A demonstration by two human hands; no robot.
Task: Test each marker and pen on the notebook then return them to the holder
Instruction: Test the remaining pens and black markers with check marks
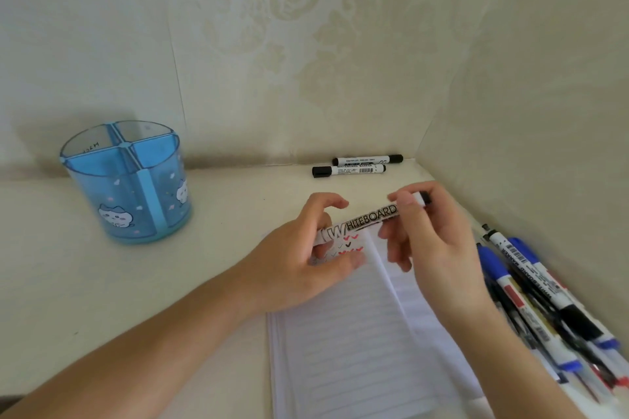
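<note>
A white whiteboard marker (369, 219) lies level between both hands above the open lined notebook (357, 333). My left hand (306, 258) grips its left end. My right hand (429, 238) pinches the right end, where a black tip or cap shows. Small red and black check marks sit at the top of the notebook page, partly hidden by my fingers. The blue see-through holder (127, 180) with four compartments stands at the back left and looks empty.
Two black whiteboard markers (354, 165) lie by the back wall. A pile of several markers and pens (551, 303), blue, black and red, lies at the right by the side wall. The cream table meets walls at the back and right.
</note>
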